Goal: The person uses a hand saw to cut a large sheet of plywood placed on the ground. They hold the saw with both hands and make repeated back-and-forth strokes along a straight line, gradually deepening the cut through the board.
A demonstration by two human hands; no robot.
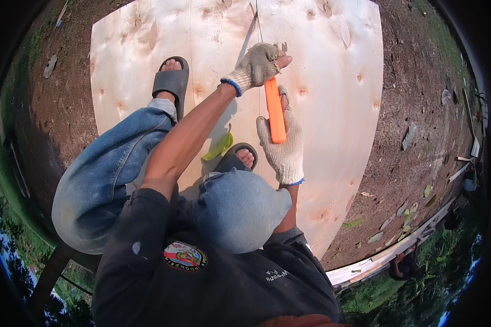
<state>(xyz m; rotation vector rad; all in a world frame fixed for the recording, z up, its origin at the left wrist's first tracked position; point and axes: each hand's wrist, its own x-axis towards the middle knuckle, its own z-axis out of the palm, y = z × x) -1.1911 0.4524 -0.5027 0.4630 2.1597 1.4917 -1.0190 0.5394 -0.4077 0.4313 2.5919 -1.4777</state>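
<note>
A long, narrow orange tool (pixel 275 111) slants between my gloved hands; its exact kind does not show. My right hand (pixel 287 139) is closed around its lower part, thumb on the left side and fingers on the right. Over the upper end my left hand (pixel 261 64) is curled closed, covering whatever is there. A small metallic tip (pixel 284 47) shows beside the left fingers. Both gloves are cream knit with blue cuffs, and bare fingertips show on the left one. Beneath lies a pale plywood sheet (pixel 333 103), with a thin dark line running away from the left hand.
My sandalled left foot (pixel 171 82) and right foot (pixel 240 157) rest on the plywood. A green leaf (pixel 219 145) lies between them. Brown soil (pixel 406 120) with fallen leaves surrounds the sheet. Pale boards (pixel 365 271) lie along the lower right, with another person (pixel 405 267) beyond.
</note>
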